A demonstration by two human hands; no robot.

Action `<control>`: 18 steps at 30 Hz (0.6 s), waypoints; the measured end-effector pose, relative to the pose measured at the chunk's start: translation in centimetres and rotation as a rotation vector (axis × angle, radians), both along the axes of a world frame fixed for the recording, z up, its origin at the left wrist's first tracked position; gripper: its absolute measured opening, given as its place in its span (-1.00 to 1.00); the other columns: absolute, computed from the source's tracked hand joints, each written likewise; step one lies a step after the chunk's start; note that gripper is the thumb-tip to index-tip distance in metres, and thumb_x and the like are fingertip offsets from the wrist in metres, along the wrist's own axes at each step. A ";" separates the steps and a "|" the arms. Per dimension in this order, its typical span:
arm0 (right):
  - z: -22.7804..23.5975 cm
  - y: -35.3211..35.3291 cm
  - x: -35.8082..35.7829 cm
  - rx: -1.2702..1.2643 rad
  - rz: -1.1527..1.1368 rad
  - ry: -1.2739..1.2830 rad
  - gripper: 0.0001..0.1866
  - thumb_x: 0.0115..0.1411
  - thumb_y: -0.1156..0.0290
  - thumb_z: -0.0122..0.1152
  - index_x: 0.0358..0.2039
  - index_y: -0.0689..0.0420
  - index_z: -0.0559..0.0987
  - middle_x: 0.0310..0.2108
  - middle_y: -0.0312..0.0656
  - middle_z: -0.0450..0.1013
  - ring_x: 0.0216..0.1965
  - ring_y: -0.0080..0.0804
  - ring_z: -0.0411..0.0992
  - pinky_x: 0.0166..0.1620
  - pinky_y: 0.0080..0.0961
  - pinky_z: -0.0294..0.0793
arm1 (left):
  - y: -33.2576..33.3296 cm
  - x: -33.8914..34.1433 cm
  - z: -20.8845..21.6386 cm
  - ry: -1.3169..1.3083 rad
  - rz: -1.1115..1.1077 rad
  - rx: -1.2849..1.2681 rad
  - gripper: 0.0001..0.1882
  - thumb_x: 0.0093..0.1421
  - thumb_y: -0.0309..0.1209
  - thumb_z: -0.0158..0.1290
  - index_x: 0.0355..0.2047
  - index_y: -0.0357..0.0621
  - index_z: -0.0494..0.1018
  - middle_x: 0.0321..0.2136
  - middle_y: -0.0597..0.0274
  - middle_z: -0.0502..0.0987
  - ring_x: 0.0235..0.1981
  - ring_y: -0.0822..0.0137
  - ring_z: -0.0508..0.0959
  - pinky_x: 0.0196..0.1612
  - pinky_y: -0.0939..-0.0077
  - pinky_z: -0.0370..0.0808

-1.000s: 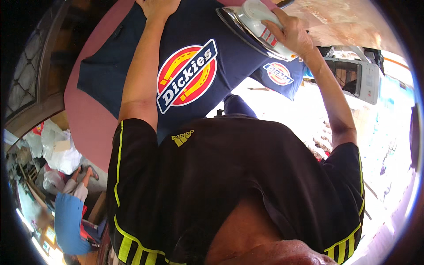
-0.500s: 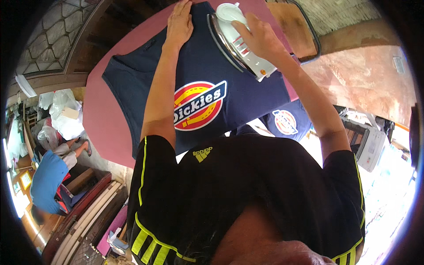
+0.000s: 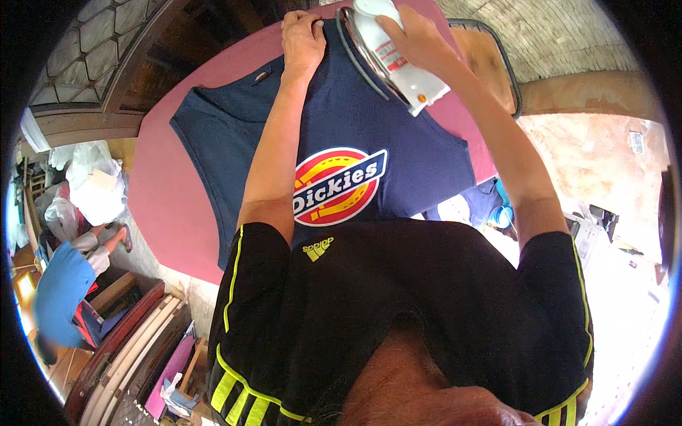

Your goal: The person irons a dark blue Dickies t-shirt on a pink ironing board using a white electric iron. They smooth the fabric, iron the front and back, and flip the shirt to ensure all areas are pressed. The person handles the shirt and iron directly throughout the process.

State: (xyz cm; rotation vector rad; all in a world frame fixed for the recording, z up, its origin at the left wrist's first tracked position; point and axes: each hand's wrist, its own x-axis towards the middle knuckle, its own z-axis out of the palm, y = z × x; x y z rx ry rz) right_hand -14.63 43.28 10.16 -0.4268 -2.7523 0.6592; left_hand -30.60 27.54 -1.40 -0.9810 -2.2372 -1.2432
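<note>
A navy shirt [image 3: 398,149] with a round red, yellow and white print lies spread over a pink-covered ironing surface [image 3: 170,192]. My left hand [image 3: 304,44] is at the shirt's far edge, fingers bent and thumb drawn in, seemingly pinching the cloth. To its right, my right hand [image 3: 420,41] is wrapped round the handle of a white iron [image 3: 387,57] with a shiny metal edge. The iron is over the far right part of the shirt; whether its plate touches the cloth is hard to see.
A dark-framed wooden chair [image 3: 486,67] stands beyond the right edge. Plastic bags [image 3: 99,188] are piled at the left, near a bent-over person in blue [image 3: 64,291]. Stacked boards [image 3: 121,355] lean at lower left. Another dark garment [image 3: 483,202] lies below the right edge.
The iron has moved toward the shirt's far edge. My left hand has gone from lying flat to bent fingers. The view has tilted slightly, so everything sits lower.
</note>
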 end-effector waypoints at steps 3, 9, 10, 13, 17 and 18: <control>0.4 0.1 -0.4 -0.111 -0.009 0.000 -0.57 0.35 0.13 0.07 -0.16 0.35 0.48 -0.34 0.31 0.52 -0.27 0.21 0.55 -0.19 0.00 0.52 | 0.3 0.0 -0.2 -0.034 -0.020 0.066 -0.84 0.17 -0.43 0.16 -0.28 -0.21 0.64 -0.25 -0.02 0.55 -0.15 -0.03 0.54 -0.01 0.14 0.47; 2.0 0.7 -2.1 -0.206 0.002 -0.059 -0.57 0.34 0.15 0.06 -0.12 0.35 0.49 -0.31 0.31 0.52 -0.28 0.22 0.56 -0.16 0.00 0.54 | 0.6 -0.7 -0.6 -0.106 -0.072 0.055 -0.80 0.18 -0.34 0.16 -0.29 -0.22 0.64 -0.26 -0.01 0.55 -0.15 -0.05 0.52 0.00 0.11 0.45; 2.5 -0.1 -1.3 -0.227 -0.002 -0.063 -0.57 0.34 0.15 0.06 -0.12 0.35 0.50 -0.30 0.31 0.52 -0.27 0.22 0.55 -0.15 0.00 0.53 | 0.5 -1.3 -1.3 -0.078 -0.061 0.038 -0.78 0.18 -0.32 0.17 -0.29 -0.21 0.64 -0.27 0.00 0.55 -0.14 -0.05 0.52 0.00 0.11 0.45; 1.5 0.9 2.9 -0.062 0.119 -0.005 -0.59 0.34 0.13 0.13 -0.16 0.30 0.50 -0.32 0.20 0.51 -0.28 0.09 0.52 -0.18 -0.12 0.46 | 1.3 -0.9 0.2 -0.065 -0.022 -0.068 -0.74 0.16 -0.26 0.20 -0.31 -0.21 0.65 -0.28 0.00 0.55 -0.13 -0.05 0.53 0.01 0.10 0.45; 0.6 1.3 6.6 -0.063 0.315 0.075 -0.61 0.34 0.13 0.15 -0.13 0.26 0.50 -0.36 0.15 0.50 -0.33 0.04 0.51 -0.22 -0.16 0.44 | 1.1 -4.2 0.1 -0.201 -0.082 -0.295 -0.72 0.18 -0.23 0.18 -0.21 -0.15 0.63 -0.23 -0.05 0.57 -0.09 -0.09 0.54 0.03 0.06 0.45; 1.0 1.1 7.0 -0.087 0.351 0.015 -0.61 0.33 0.13 0.15 -0.13 0.26 0.51 -0.37 0.14 0.50 -0.33 0.03 0.51 -0.21 -0.16 0.44 | 0.6 -4.8 -0.1 -0.235 -0.114 -0.301 -0.76 0.18 -0.35 0.13 -0.19 -0.18 0.62 -0.20 -0.08 0.57 -0.07 -0.08 0.54 0.05 0.12 0.45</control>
